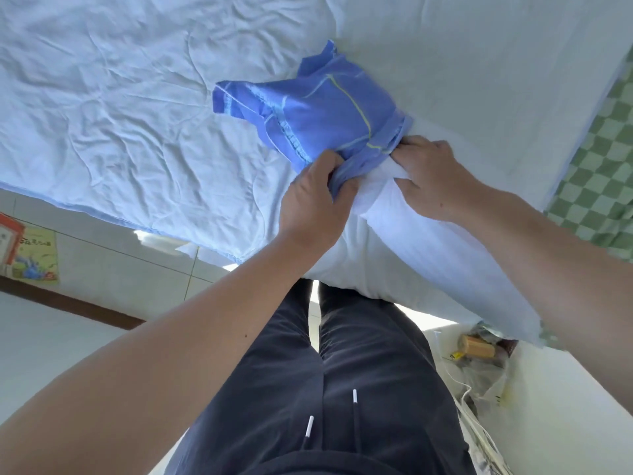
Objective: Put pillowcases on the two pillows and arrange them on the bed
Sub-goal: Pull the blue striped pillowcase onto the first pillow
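- Pillowcase (pixel 325 111), blue, is bunching over the far end of the white pillow (pixel 428 255) at centre frame; only that end is looking covered.
- Left hand (pixel 315 197) is gripping a fold of the case's open edge, fingers curled round the cloth.
- Right hand (pixel 431 176) is pinching the opposite edge against the pillow.
- Pillow is lying on the bed (pixel 120 97), its near end overhanging toward the person's legs.
- Judging progress: early. Most of this pillow is still waiting for cover; a second pillow is not showing; arranging is not yet begun.

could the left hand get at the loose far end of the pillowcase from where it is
Probably yes: the pillowcase lies uncovered on the bed, nothing between, but the left hand must first let go of its hem.
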